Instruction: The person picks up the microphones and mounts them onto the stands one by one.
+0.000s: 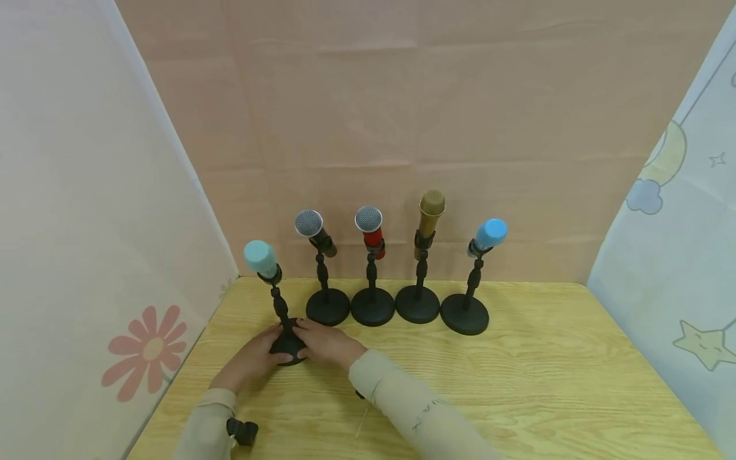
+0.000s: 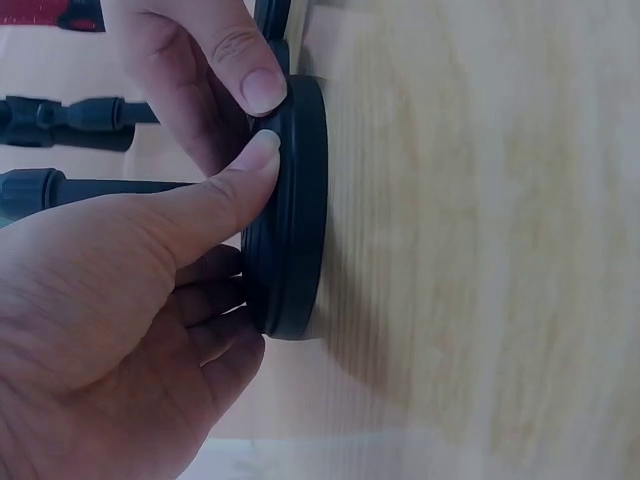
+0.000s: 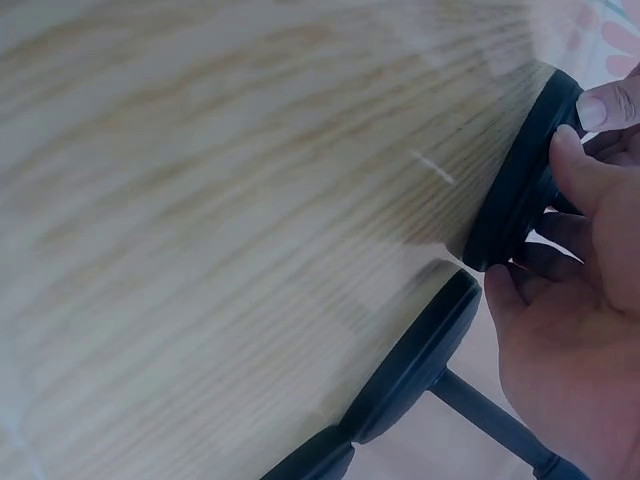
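Observation:
A black desk microphone stand (image 1: pixel 288 345) bears a microphone with a teal head (image 1: pixel 260 257) at the left of the row. My left hand (image 1: pixel 250 360) grips the stand's round base from the left. From the right, my right hand (image 1: pixel 330 343) grips the same base. In the left wrist view, both thumbs lie on top of the base (image 2: pixel 300 210), close together, and the left fingers curl at its edge. The right wrist view shows right fingers around the base (image 3: pixel 520 175). Whether the base touches the table cannot be told.
Right of my hands stand several similar stands, holding a silver-headed black microphone (image 1: pixel 309 223), a red one (image 1: pixel 372 237), a gold one (image 1: pixel 431 214) and a blue-headed one (image 1: pixel 491 234). The wooden table (image 1: pixel 546 383) meets walls at the back and both sides.

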{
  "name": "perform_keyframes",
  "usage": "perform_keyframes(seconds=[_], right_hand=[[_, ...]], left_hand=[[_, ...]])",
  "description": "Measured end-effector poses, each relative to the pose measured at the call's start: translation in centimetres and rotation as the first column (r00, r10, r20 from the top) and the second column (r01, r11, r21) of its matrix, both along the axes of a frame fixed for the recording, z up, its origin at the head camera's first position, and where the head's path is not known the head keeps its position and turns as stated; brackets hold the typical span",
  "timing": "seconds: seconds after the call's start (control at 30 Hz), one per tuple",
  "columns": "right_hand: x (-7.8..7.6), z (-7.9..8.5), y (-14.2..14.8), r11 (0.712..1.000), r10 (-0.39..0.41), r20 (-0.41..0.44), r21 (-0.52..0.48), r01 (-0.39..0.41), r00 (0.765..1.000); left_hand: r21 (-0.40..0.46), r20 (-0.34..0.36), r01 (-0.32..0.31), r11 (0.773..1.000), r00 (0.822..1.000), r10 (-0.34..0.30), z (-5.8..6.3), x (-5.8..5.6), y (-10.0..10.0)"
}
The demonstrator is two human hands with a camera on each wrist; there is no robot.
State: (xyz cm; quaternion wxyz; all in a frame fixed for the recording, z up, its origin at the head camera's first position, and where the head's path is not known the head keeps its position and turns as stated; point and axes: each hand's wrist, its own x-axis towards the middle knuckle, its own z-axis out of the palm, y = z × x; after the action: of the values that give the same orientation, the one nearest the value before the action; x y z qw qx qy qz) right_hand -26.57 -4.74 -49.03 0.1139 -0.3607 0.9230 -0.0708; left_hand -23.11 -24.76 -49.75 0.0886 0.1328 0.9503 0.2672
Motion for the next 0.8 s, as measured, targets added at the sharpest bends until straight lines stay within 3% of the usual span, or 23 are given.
perform_keyframes(seconds=[0.53,0.8], right_hand=[[-1.6,-0.1,-2.0,0.997,-0.081,-0.006,-0.008,0.081,0.997],[-2.2,-0.2,-3.1,0.994,-0.106,-0.011,0.003,0.106,0.994]], left_hand=[[0.023,0.044,-0.031,0.999,0.999,0.030,0.0,-3.0,-1.1],[0.026,0.071,-0.042,0.999,0.997,0.040,0.4,-3.7,-1.6]])
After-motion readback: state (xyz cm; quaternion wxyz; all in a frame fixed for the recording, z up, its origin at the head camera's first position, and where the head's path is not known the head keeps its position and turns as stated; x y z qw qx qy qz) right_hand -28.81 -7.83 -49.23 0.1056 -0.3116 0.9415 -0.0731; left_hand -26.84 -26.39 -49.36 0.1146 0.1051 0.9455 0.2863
